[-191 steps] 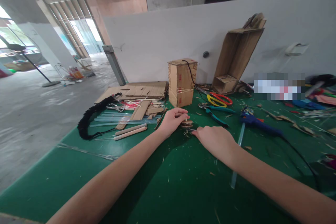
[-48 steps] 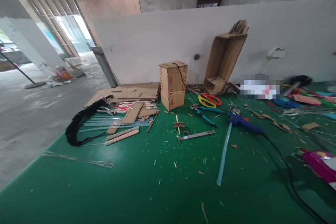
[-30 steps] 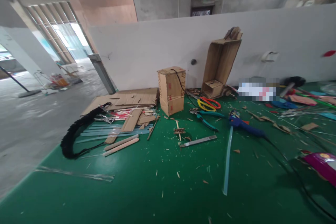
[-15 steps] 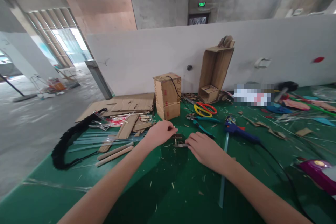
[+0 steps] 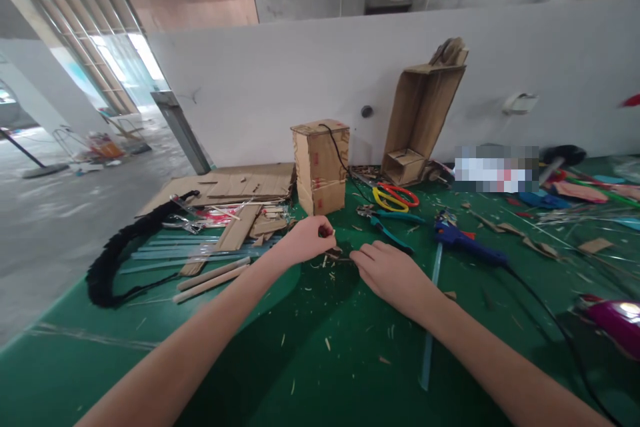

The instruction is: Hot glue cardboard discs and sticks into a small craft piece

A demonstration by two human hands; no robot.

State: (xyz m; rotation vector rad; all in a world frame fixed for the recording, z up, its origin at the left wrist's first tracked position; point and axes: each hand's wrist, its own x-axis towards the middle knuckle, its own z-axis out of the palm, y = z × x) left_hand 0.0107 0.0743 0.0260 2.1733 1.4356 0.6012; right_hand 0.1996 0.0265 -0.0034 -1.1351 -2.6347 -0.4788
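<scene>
Over the green table, my left hand [image 5: 309,241] is closed, thumb and forefinger curled together in a pinch. What sits in that pinch is too small to make out. Just below its fingertips is a small brown piece [image 5: 334,253]. My right hand [image 5: 387,275] rests low on the table, its fingers bent and closed on the end of a thin strip [image 5: 345,259] that reaches toward the brown piece. Pale shavings [image 5: 328,343] are scattered around both hands. Behind them stands a cardboard box [image 5: 323,170] with a black cord on top.
Teal-handled pliers [image 5: 393,230], scissors [image 5: 395,197] and a blue glue gun [image 5: 467,245] lie beyond my right hand. A taller open cardboard box [image 5: 425,113] leans at the wall. On the left are glue sticks [image 5: 170,255], wooden rods [image 5: 213,280] and a black furry strip [image 5: 105,260].
The view has tilted down and shifted slightly. My left hand has come down closer to the brown piece, and the strip at my right fingertips now looks thinner and turned.
</scene>
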